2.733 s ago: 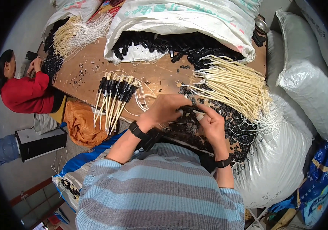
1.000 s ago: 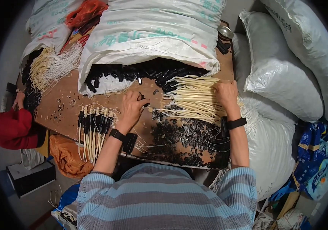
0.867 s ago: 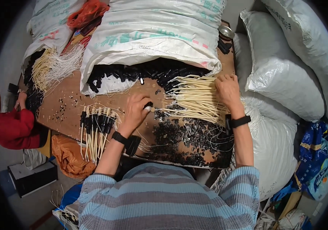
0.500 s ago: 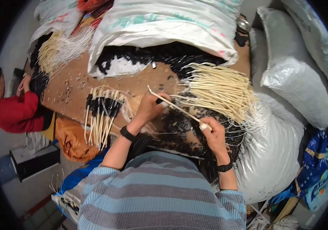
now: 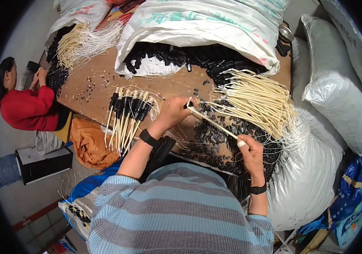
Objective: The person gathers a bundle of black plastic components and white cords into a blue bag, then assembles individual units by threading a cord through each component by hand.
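Between my hands a thin cream sleeved cable (image 5: 214, 123) runs slantwise over the table. My right hand (image 5: 252, 154) grips its lower right end, with white tape wrapped round a digit. At the upper left end, the fingers of my left hand (image 5: 172, 112) are closed on a small black plastic piece (image 5: 188, 104), beside the cable's pale tip. Whether the tip is inside the piece I cannot tell. Left of my left hand lies a row of cream cables with black pieces on them (image 5: 130, 108). A big bundle of cream cables (image 5: 261, 99) with white wire ends lies beyond my right hand.
Small black parts (image 5: 214, 146) are strewn under my hands. A large white woven sack (image 5: 202, 29) spills black pieces at the back. Full grey-white sacks (image 5: 305, 182) crowd the right. A person in red (image 5: 28, 106) works at the far left, near an orange bag (image 5: 88, 142).
The view has shifted, moving the scene rightward. The cable's tip, earlier sticking out past my left hand, is now at its fingers beside the black piece. My right hand still grips the other end.
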The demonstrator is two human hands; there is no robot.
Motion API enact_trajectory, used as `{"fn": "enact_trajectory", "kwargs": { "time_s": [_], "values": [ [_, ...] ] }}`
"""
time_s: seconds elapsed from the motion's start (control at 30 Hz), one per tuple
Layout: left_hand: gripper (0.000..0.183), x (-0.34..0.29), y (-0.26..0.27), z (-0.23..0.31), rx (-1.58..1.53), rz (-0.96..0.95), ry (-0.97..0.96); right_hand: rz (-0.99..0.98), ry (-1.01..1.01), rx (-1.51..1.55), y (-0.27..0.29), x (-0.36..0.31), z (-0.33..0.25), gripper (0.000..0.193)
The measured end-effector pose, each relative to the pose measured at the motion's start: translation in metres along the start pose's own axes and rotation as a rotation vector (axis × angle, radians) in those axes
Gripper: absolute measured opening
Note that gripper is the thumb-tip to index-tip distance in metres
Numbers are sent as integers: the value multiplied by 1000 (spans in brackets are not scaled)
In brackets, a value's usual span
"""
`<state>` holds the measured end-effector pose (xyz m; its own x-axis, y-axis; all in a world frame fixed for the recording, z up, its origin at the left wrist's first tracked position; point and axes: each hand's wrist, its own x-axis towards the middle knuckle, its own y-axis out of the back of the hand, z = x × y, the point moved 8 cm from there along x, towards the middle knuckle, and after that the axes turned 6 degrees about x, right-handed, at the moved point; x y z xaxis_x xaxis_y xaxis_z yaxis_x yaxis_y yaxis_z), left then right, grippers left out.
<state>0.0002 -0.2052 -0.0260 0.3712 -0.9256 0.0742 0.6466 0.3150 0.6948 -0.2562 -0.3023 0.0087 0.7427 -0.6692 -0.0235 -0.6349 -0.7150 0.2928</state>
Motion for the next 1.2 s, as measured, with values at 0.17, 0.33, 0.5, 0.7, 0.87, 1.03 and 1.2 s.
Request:
{"fn": "enact_trajectory", "kwargs": {
  "time_s": [0.17, 0.33, 0.5, 0.7, 0.87, 1.03, 1.2],
  "values": [
    [17, 0, -2, -6, 5, -39, 105, 94, -17, 84, 8, -5, 5, 14],
    [27, -5, -9, 48, 140, -113, -365, -77, 235, -253, -11, 0, -20, 18],
    [43, -16, -15, 88, -30, -155, -442, 78, 197, -132, -29, 24, -31, 42],
    [36, -22, -2, 77, 221, 74, -185, -27, -29, 136, -32, 45, 16, 33],
    [19, -30, 6, 14, 208, -49, 367, 10, -55, 792, -3, 32, -9, 23],
    [21, -17, -27, 36, -418, 58, 290, -25, 350, -471, -82, 31, -22, 19],
    [20, -19, -30, 30, -317, -37, 248, 34, 71, -261, -68, 29, -15, 26]
  ]
}}
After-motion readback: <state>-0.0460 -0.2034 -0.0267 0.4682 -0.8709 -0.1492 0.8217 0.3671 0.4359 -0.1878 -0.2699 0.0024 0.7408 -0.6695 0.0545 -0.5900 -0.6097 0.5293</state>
